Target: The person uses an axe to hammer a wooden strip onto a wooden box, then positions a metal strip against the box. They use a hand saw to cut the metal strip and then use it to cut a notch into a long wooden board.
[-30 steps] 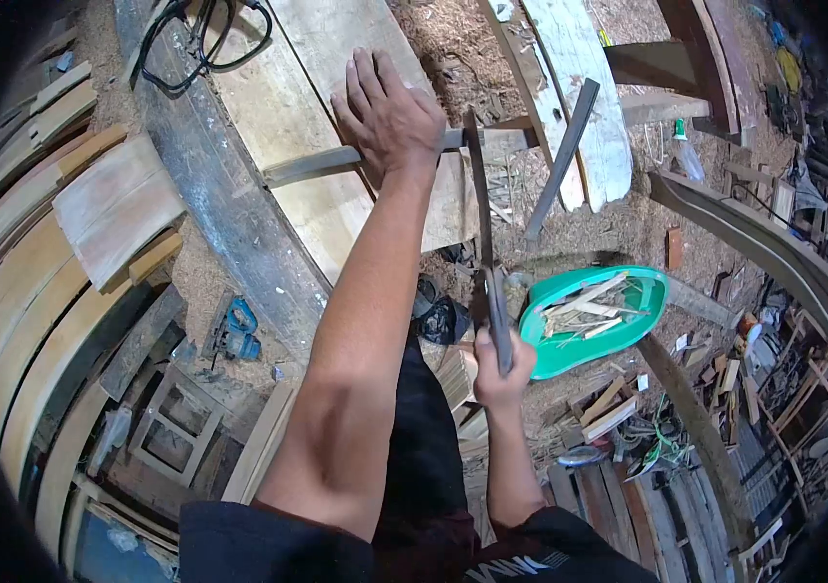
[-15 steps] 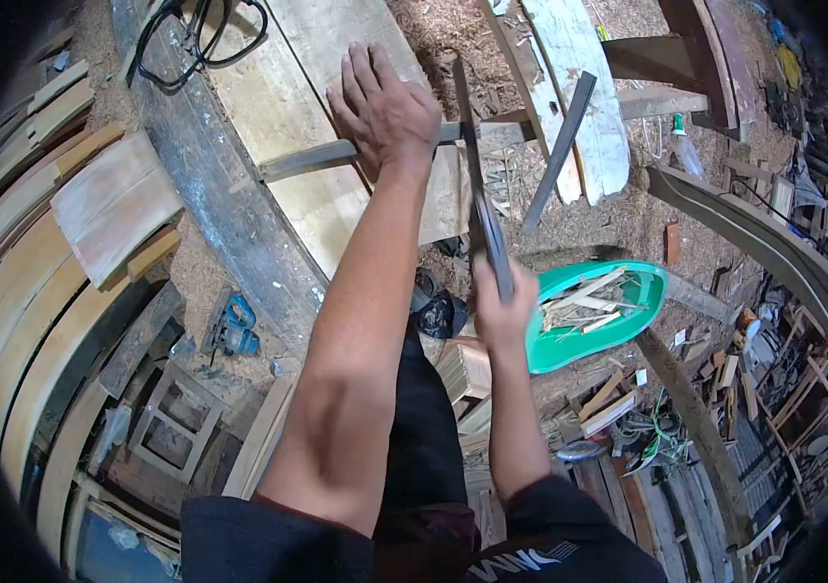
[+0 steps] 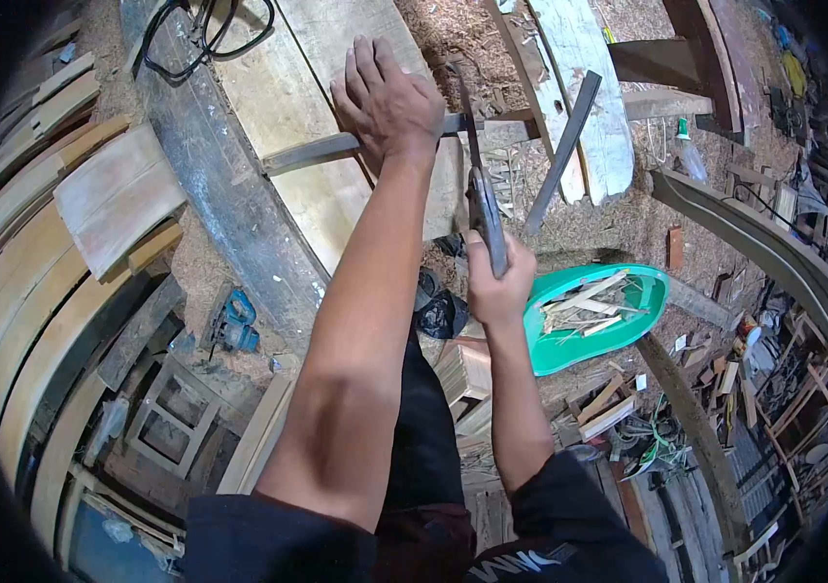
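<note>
Sleeves dark, forearms bare, closest to the camera. Right hand wrapped around the handle of a saw, thumb lying along it, blade pointing away from the body. Left hand palm down, fingers slightly apart, resting over a narrow wood strip.

Strip lies crosswise on a surface of pale boards, passes under the left hand and sticks out past the boards' right edge. Saw blade crosses it just right of that hand; cut depth can't be made out.

Looped black cable at the surface's far left. Loose dark strip slanting over a white-painted plank, right of the saw.

Below, on the right: green tub with thin wood offcuts inside. Below, on the left: blue power tool on the sawdust-covered floor. Clear bottle with green cap further out, beyond the tub.
</note>
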Tool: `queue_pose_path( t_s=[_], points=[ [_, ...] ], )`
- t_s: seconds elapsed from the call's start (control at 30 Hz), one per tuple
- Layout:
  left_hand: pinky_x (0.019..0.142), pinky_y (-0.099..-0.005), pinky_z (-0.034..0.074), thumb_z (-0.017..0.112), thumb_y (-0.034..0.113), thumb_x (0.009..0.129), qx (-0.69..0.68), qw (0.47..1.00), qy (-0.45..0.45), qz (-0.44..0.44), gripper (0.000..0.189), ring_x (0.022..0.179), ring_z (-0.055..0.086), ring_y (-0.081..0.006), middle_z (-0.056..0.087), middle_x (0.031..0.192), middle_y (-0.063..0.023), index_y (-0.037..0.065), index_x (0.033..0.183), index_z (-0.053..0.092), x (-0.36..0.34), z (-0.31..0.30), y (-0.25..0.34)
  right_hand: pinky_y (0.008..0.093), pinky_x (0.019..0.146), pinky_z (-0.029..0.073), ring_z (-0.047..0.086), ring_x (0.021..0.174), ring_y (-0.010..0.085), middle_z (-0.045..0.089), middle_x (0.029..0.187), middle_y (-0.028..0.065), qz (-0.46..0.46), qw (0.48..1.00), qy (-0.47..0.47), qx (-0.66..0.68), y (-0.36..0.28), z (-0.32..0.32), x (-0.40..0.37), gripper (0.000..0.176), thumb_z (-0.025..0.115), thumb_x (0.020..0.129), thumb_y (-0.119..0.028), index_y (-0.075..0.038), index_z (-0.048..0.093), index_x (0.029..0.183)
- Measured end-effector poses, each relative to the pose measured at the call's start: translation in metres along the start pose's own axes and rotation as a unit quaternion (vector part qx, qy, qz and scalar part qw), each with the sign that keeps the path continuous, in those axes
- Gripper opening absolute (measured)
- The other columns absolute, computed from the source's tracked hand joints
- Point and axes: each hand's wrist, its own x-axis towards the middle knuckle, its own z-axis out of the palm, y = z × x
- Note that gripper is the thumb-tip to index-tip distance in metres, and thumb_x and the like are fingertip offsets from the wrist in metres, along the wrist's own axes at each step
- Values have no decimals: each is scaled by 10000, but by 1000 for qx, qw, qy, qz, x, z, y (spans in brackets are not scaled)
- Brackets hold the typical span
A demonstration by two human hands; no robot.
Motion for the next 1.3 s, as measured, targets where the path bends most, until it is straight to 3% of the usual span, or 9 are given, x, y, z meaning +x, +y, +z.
queue_pose_path(
  t_s=[0.4,0.5,0.6,0.7,0.73,0.9,1.0,1.2,1.3],
  points=[
    [1174,-530,129,495,223,843,3,999,-28,-18,572,1424,314,-298,402,1501,-151,34,1382,479,-6,-5,3,296,483,348,421,530,73,439,539,4,55,998,1,-11,-10,-7,1,336,652,924,-212,-24,530,674],
    [1179,-559,97,511,233,828,-19,999,-33,-16,583,1425,302,-317,394,1505,-165,21,1370,479,-3,0,-1,284,488,367,435,535,59,454,550,-20,-41,997,5,-62,-6,-17,-61,206,640,929,-147,5,620,791],
    [1177,-558,101,507,234,830,-17,999,-27,-16,575,1427,293,-323,392,1505,-169,16,1362,484,-4,-1,0,282,482,358,427,529,56,452,549,-25,31,999,8,10,-10,-28,-79,201,638,924,-131,9,615,783],
    [1172,-538,122,486,228,858,2,1000,-22,-14,560,1430,299,-299,393,1505,-157,38,1385,474,-4,0,1,297,464,346,429,509,62,448,531,7,-21,998,4,-51,-8,-10,-14,288,648,919,-171,-14,542,702],
    [1171,-528,129,477,224,871,13,1000,-23,-16,553,1430,305,-286,394,1506,-150,47,1395,474,-5,-1,1,301,468,358,438,503,72,459,527,27,34,999,-9,-40,-8,-3,3,322,648,920,-195,-12,523,686],
    [1174,-524,132,485,220,860,-3,1000,-18,-8,563,1427,311,-290,399,1501,-151,46,1395,472,-5,0,1,309,476,368,450,507,86,453,530,26,-54,998,32,-24,4,-22,-75,276,646,908,-141,-16,547,683],
    [1170,-513,145,492,221,852,13,1000,-19,-6,562,1421,321,-292,413,1489,-154,45,1385,479,-11,-4,1,306,478,359,445,519,85,446,535,20,-31,999,29,-32,5,-34,-90,246,646,898,-112,-18,558,688],
    [1167,-512,154,501,216,845,12,1000,-8,1,556,1409,336,-298,423,1477,-161,45,1374,484,-5,-1,0,317,467,329,399,490,98,416,524,26,13,999,-14,-31,-1,-11,9,300,636,920,-201,-14,548,702],
    [1167,-511,158,505,212,841,6,1000,-7,-2,560,1411,333,-298,419,1479,-163,46,1376,483,-5,-1,0,294,467,326,405,516,63,404,529,6,-9,1000,24,15,14,-21,-70,257,659,895,-142,-11,556,700]
  ],
)
